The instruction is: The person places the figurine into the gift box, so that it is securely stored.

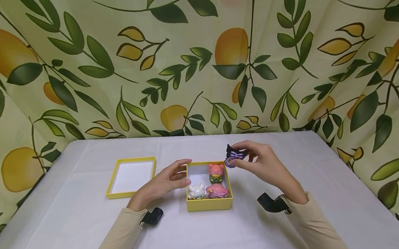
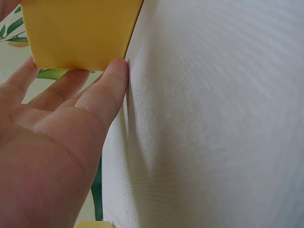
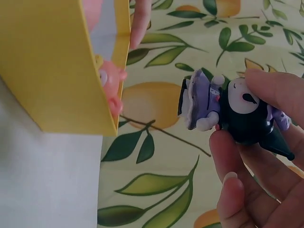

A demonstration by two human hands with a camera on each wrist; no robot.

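Observation:
In the head view my right hand (image 1: pixel 262 160) pinches a small figurine (image 1: pixel 235 156) just off the right rim of a yellow box (image 1: pixel 209 205). The right wrist view shows that figurine (image 3: pixel 242 102) lying sideways between thumb and fingers, with a black hood, white face and ruffled purple dress. Relaxed fingers of my left hand (image 1: pixel 167 182) touch the box's left side; the left wrist view shows fingertips against its yellow wall (image 2: pixel 78 35). Inside the box are a pink figurine (image 1: pixel 216 173) at the back right, another pink one (image 1: pixel 217 190) at the front right and a white one (image 1: pixel 197 191) at the front left.
A shallow yellow-rimmed box lid (image 1: pixel 132 194), white inside, lies left of the box, behind my left forearm. Both sit on a white-covered table (image 1: pixel 74 225). A fruit-and-leaf patterned curtain (image 1: pixel 196 82) hangs behind the table. Black wrist devices (image 1: pixel 272 203) stick out from both sleeves.

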